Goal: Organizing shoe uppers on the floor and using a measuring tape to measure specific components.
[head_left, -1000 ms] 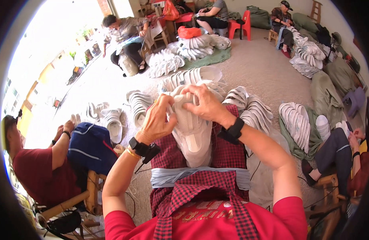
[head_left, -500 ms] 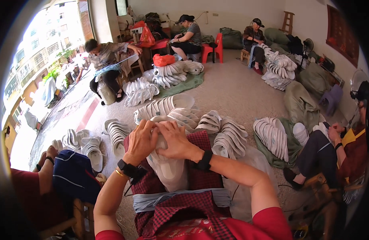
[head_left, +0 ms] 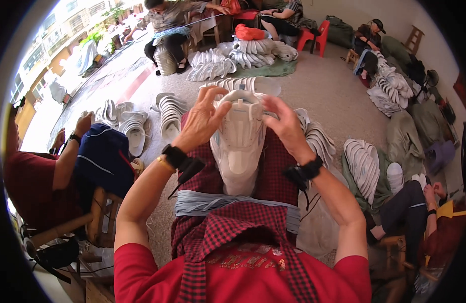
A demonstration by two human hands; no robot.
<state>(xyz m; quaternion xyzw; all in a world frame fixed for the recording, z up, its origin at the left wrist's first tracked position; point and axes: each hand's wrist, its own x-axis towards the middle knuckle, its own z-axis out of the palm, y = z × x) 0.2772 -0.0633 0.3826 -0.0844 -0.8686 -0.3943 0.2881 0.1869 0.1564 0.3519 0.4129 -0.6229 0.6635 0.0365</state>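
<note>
A white shoe upper [head_left: 240,144] lies on my lap over a dark red checked apron [head_left: 281,171], its toe toward me and its collar facing away. My left hand [head_left: 205,116] is at the left of the collar, fingers bent and apart, the thumb close against the edge of the upper. On the other side, my right hand [head_left: 288,126] is spread, its fingertips slightly blurred beside the collar. Neither hand is visibly closed round the upper. A bundle of flat grey-blue laces [head_left: 233,202] runs across my waist. Both wrists carry black bands.
Nested white uppers [head_left: 169,113] stand in rows on the floor before me, with more stacks [head_left: 361,161] at the right. A person [head_left: 41,177] sits close at left, another [head_left: 435,207] at right. Farther back are more seated people, a red chair [head_left: 316,38] and green sacks [head_left: 404,136].
My hands have moved apart from over the collar to its two sides, uncovering the upper. The view has tilted down and shifted left.
</note>
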